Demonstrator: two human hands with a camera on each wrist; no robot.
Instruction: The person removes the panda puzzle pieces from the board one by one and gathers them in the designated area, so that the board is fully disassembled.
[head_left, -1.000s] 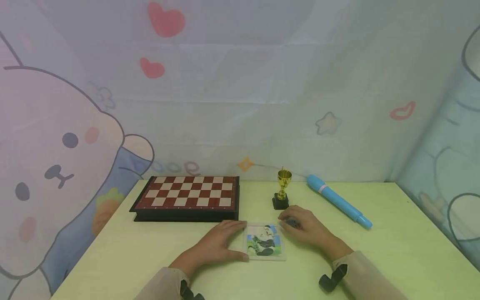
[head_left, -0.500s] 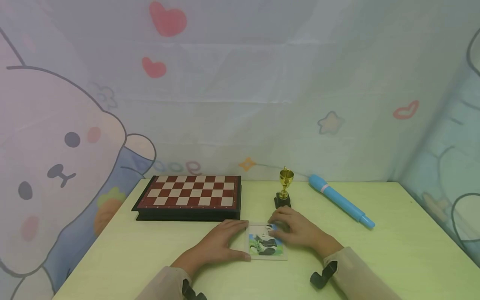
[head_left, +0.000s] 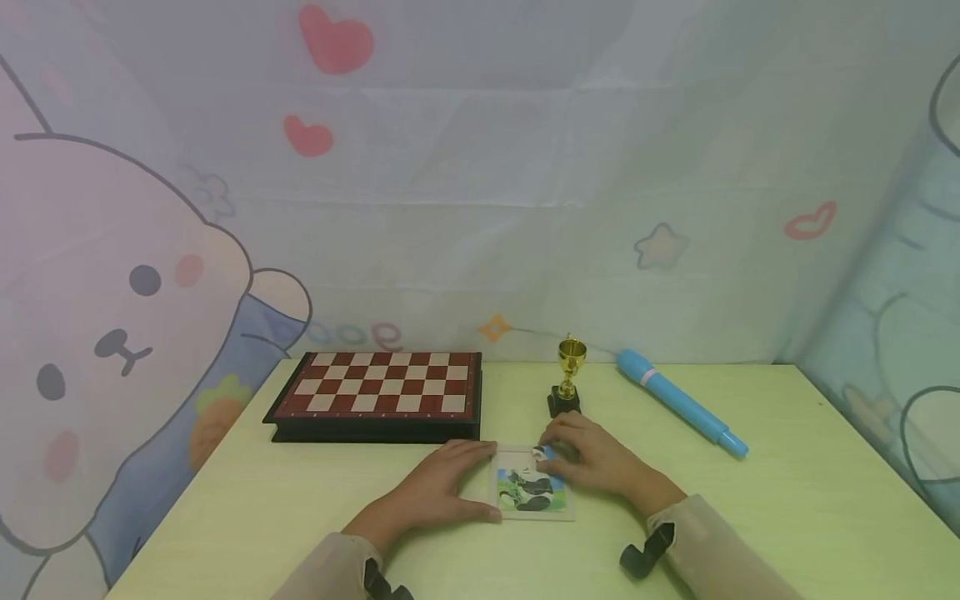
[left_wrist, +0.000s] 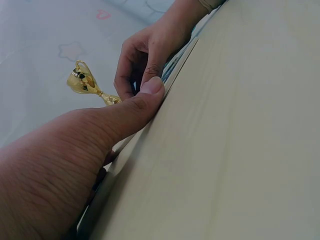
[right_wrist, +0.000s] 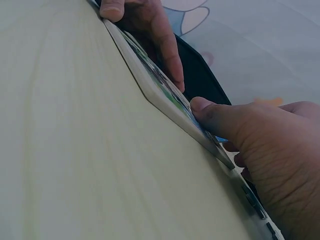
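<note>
A small panda jigsaw puzzle (head_left: 525,492) lies in a pale tray (head_left: 536,516) on the table. Its lower part is filled with picture pieces, and pale backing shows at upper left. My left hand (head_left: 431,492) holds the tray's left side, thumb at the near corner and fingers at the far one. At the upper right, my right hand (head_left: 596,458) pinches a puzzle piece (head_left: 547,453) with blue on it, mostly covered by thumb and curled fingers. In the right wrist view, the right thumb (right_wrist: 205,106) touches the picture's edge. The fingertips behind it are partly hidden.
A chessboard case (head_left: 378,396) sits behind the left hand. Just beyond the right hand stands a gold trophy cup (head_left: 567,375) on a black base. A blue marker-shaped tube (head_left: 678,404) lies at the back right. A printed cloth (head_left: 480,208) hangs behind the table.
My right hand has moved left from beside the tray onto the puzzle's upper right, then stayed nearly still. The pieces there look closer together. The left hand keeps its place on the tray.
</note>
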